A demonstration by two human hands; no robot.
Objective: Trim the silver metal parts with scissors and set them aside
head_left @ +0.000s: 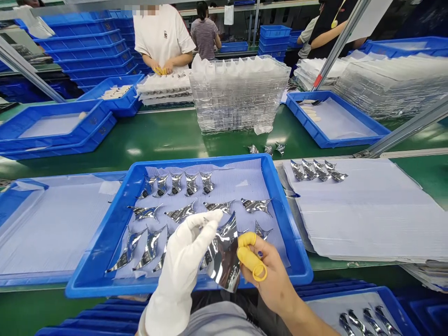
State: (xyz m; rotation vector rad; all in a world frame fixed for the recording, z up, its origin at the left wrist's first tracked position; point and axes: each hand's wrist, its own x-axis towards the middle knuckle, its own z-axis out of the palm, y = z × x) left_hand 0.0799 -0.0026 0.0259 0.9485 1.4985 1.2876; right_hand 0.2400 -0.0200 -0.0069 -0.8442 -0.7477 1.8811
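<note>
My left hand (189,254), in a white glove, pinches the upper left side of a shiny curved chrome part (226,261). On its right edge press the fingers of my right hand (261,266), which wears yellow finger cots. Both hands hold the part up over the near side of a blue tray (292,238). Rows of similar chrome parts, such as one curved piece (130,249), lie on the tray's white liner. My hands hide some of the pieces in the nearest row.
To the right, several chrome pieces (310,170) lie on stacked white foam sheets (367,210). Clear plastic trays (241,98) are stacked behind. Another blue tray (336,119) stands at back right. A co-worker in a white shirt (163,32) works across the green bench (154,135).
</note>
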